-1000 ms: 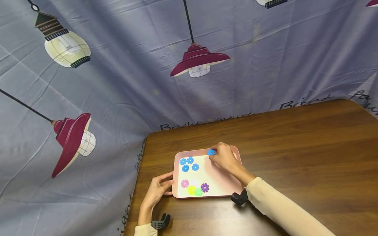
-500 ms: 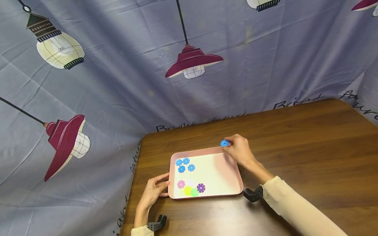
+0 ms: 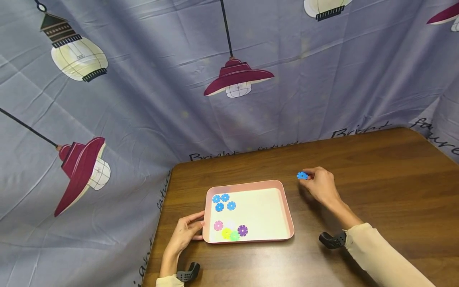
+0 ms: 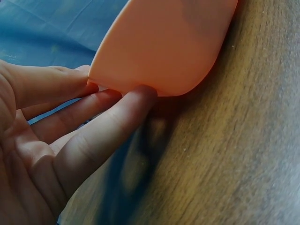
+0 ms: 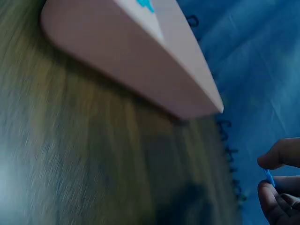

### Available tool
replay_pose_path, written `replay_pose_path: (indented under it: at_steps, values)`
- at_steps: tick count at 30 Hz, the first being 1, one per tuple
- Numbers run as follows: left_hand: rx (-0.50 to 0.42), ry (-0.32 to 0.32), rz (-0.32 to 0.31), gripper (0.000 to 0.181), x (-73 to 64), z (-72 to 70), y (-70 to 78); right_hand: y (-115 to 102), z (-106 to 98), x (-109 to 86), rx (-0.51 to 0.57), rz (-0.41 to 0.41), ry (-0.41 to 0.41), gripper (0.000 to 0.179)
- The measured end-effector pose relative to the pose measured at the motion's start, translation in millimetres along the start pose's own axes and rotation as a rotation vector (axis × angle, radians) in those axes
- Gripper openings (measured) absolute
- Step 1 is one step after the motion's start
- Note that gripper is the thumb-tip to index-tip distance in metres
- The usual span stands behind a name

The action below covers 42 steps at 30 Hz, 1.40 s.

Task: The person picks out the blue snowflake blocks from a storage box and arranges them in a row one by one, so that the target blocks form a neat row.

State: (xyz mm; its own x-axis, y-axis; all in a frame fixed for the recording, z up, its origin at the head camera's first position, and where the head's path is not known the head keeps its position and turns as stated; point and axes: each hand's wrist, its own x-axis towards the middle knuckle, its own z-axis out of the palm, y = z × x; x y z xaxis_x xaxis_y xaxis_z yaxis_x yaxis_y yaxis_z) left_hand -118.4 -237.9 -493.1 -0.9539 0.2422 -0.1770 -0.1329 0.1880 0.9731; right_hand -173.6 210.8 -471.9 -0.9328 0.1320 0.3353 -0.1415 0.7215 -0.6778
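In the head view, my right hand (image 3: 322, 187) pinches a blue notched plastic disc (image 3: 302, 175) between thumb and fingertips, to the right of the pink tray (image 3: 289, 215). The right wrist view shows that disc (image 5: 269, 177) edge-on between the fingertips. My left hand (image 3: 183, 234) touches the tray's left side with fairly straight fingers; the left wrist view shows fingertips against the outer wall (image 4: 159, 51). At the tray's upper left lie several blue discs (image 3: 219, 207). Along its lower left are a pink disc (image 3: 218, 225), yellow (image 3: 226, 233) and green (image 3: 234, 236) ones and a purple one (image 3: 242, 230).
The tray stands on a brown wooden table (image 3: 376, 191) that extends far to the right. A grey-blue curtain (image 3: 161, 79) printed with lamps hangs behind the table and along its left side.
My right hand has carried the blue disc from over the tray's far edge, out past its right side, above the table. The left hand stays at the tray's left side.
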Motion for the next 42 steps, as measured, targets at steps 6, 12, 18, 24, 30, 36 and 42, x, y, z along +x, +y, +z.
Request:
replay_pose_path:
  at_steps: [6,12,18,24,30,36,42]
  values:
    - [0.003,-0.004,-0.001,0.046,0.5,-0.7,-0.5,21,-5,-8.8,-0.025,0.002,0.007,0.03]
    - [0.007,-0.007,0.003,0.046,0.5,-0.2,0.3,37,-4,-20.3,-0.058,0.0,0.014,0.031]
    - [0.016,0.002,0.001,0.046,1.1,-0.1,0.5,46,-3,-27.6,-0.072,-0.04,0.029,0.032]
    - [0.013,0.002,-0.001,0.045,1.5,0.1,-0.3,50,0,-34.1,-0.09,-0.009,-0.002,0.034]
    - [-0.001,-0.015,0.011,0.045,1.2,0.1,-1.5,53,4,-38.5,-0.087,-0.01,0.015,0.035]
    - [0.001,-0.008,0.005,0.046,0.6,0.2,-1.3,50,6,-38.8,-0.089,0.001,0.018,0.037]
    - [0.008,-0.004,0.002,0.045,1.2,0.6,-1.0,45,4,-37.3,-0.079,0.013,0.001,0.038]
